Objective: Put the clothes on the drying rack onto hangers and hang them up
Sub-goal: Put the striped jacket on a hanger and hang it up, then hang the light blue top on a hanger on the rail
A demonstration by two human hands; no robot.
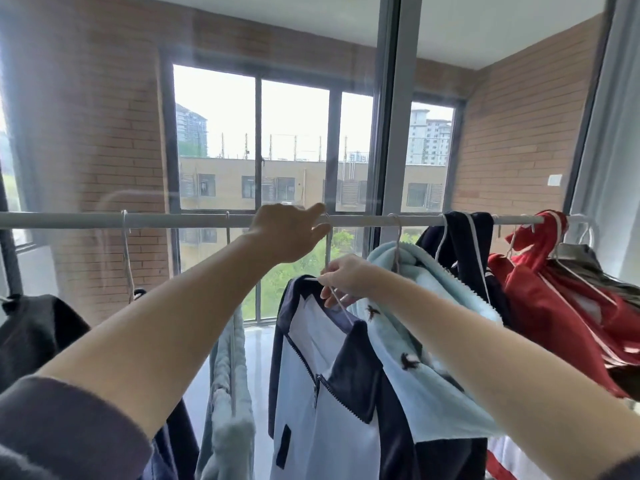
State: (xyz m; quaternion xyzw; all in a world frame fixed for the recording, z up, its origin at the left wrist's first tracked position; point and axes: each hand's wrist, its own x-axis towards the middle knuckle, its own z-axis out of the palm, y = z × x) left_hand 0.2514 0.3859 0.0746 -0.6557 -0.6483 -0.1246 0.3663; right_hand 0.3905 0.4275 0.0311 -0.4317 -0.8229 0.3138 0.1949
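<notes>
Two bare hands reach up to a long, smooth, pale grey metal rail (138, 220) that runs level across the view. The left hand (287, 233) is at the rail itself, half closed, with the forefinger laid over the top of the bar and the thumb beneath, pinching the hook of a thin white wire hanger (341, 306) where it sits on the rail. The right hand (346, 278) is lower, just under the rail, with its fingertips drawn together in a pinch on the hanger's wire at the collar.

On that hanger hangs a navy-and-white zip-front jacket (322, 393) of smooth cloth. Its dark collar stands open, its toothed zipper is partly undone, and its white lining shows.

Touching it on the right is a pale blue fleece garment with small dark bird prints (415, 341) and a scalloped edge, hooked on the same rail. Beyond it hang a navy jacket with white cords (460, 244) and a glossy red jacket with white stripes (540, 282), bunched close together.

Left of the held jacket a fluffy blue-grey plush garment (228, 393) hangs in a narrow fold, and a black garment (34, 334) hangs at the far left. A grey sleeve (52, 427) is pushed up the left forearm.

Behind the rail are a dark-framed window (294, 133) and tan brick walls (104, 133).
</notes>
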